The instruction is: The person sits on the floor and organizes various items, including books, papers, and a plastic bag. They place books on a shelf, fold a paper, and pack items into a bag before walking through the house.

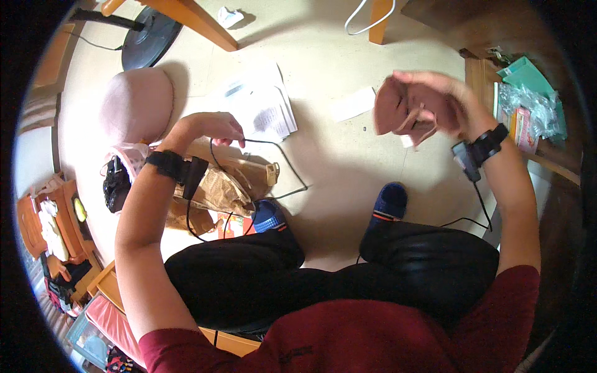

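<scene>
My left hand (221, 128) reaches over the brown paper bags, its fingers pinched on a thin black cable (287, 154). The cable bends out to the right and runs back towards my left foot. On the right, my right hand (450, 100) grips a dusty-pink pouch (394, 105), raised above the floor. Its folds hang loose around an opening, and a small white tag (407, 141) shows at the lower edge. Motion blurs this hand a little, and the palm side is hidden. Each wrist wears a black strap with a device; a cable trails from each.
Printed papers (266, 105) and a white sheet (354, 105) lie on the floor ahead. A pink pouf (137, 105) and brown paper bags (219, 189) stand left. A wooden shelf (480, 84) with books and plastic wrap is at right. Wooden legs (200, 21) and a round black base (151, 39) stand beyond.
</scene>
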`<action>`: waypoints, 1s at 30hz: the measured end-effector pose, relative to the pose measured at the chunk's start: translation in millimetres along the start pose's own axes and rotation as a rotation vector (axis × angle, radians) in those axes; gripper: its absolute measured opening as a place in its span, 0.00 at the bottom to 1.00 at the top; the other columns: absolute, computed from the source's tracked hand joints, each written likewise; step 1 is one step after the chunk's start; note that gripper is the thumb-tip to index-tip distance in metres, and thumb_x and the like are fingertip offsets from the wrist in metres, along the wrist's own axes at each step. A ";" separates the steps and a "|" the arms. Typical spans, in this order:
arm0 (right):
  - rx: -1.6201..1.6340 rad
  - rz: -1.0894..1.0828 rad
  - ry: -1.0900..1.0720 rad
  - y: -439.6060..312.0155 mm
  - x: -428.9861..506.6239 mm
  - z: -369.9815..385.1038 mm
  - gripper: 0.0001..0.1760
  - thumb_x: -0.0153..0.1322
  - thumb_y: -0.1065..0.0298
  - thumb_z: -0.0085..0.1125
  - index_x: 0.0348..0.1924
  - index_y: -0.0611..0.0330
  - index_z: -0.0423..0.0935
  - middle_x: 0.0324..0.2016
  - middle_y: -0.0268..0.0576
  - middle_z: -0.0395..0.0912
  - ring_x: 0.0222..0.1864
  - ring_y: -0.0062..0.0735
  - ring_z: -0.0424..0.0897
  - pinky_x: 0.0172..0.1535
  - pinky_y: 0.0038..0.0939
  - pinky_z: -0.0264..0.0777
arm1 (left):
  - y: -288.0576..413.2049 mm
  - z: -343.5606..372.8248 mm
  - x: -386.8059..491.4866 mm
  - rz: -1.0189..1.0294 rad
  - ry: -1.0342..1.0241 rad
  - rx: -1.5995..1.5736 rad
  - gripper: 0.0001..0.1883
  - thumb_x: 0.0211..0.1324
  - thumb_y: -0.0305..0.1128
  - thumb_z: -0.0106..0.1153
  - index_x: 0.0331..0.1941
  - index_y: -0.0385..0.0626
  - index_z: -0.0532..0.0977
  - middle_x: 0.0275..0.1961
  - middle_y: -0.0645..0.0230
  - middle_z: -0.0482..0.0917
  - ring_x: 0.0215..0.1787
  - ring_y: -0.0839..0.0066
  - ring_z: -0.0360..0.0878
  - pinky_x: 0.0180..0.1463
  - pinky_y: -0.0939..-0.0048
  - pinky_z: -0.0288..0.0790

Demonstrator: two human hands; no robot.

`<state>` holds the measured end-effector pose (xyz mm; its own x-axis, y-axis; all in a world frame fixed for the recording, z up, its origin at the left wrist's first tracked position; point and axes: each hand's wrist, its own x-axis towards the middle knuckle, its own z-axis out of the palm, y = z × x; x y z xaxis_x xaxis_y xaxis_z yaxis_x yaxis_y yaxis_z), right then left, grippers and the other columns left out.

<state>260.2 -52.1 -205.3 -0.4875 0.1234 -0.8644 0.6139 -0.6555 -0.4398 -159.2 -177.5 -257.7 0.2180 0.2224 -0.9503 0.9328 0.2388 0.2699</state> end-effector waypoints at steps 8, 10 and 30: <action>-0.355 -0.273 0.387 -8.8 -21.4 -42.8 0.26 0.77 0.43 0.48 0.45 0.58 0.79 0.32 0.36 0.80 0.31 0.22 0.78 0.32 0.27 0.74 | 19.5 4.3 43.5 0.280 0.491 0.086 0.16 0.68 0.42 0.47 0.44 0.53 0.84 0.40 0.64 0.86 0.40 0.66 0.85 0.49 0.61 0.76; -0.086 -0.227 0.280 -14.0 -23.0 -43.4 0.27 0.76 0.42 0.49 0.47 0.59 0.78 0.30 0.36 0.80 0.29 0.23 0.77 0.32 0.27 0.74 | 18.1 0.1 48.5 0.205 0.552 0.053 0.18 0.69 0.48 0.50 0.40 0.51 0.85 0.42 0.65 0.87 0.43 0.66 0.84 0.52 0.62 0.75; -1.367 -0.558 1.120 -85.5 -7.1 -51.3 0.14 0.72 0.68 0.52 0.48 0.55 0.82 0.43 0.49 0.83 0.46 0.41 0.83 0.46 0.39 0.76 | 56.4 -26.1 77.4 0.156 0.349 -0.035 0.15 0.63 0.41 0.58 0.47 0.45 0.81 0.32 0.62 0.86 0.36 0.72 0.85 0.44 0.67 0.77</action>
<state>242.9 41.2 -174.1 -0.5468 0.8355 -0.0549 0.8368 0.5430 -0.0701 -97.2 -122.1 -311.9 0.2400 0.5653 -0.7892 0.8847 0.2072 0.4175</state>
